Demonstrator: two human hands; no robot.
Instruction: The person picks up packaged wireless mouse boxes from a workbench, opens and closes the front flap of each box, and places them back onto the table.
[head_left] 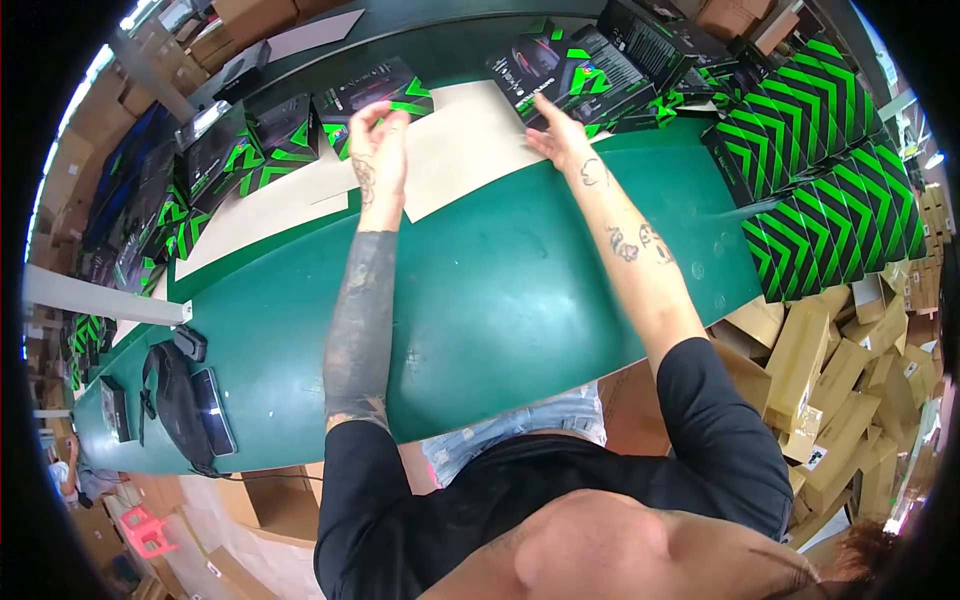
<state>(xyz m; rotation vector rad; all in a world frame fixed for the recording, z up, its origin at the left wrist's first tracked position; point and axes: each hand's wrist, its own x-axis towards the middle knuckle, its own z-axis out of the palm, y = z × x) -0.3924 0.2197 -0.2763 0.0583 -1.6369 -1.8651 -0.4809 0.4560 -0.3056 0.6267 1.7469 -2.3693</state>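
My left hand (380, 145) is raised over the bench, fingers loosely bent and apart, with nothing seen in it. Just behind it lies a black-and-green printed box (372, 86); whether the fingertips touch it I cannot tell. My right hand (562, 138) is open, thumb and fingers apart, at the near edge of another black-and-green box (530, 72). Contact there is unclear. Between my hands a beige cardboard sheet (462, 150) lies on the green bench top (490, 290).
Stacked green-chevron boxes (800, 130) stand at the right end. More printed boxes (215, 150) line the back left. A white post (105, 295), a black pouch (178, 400) and a phone (212, 410) are at left. Brown cartons (830, 390) pile below right.
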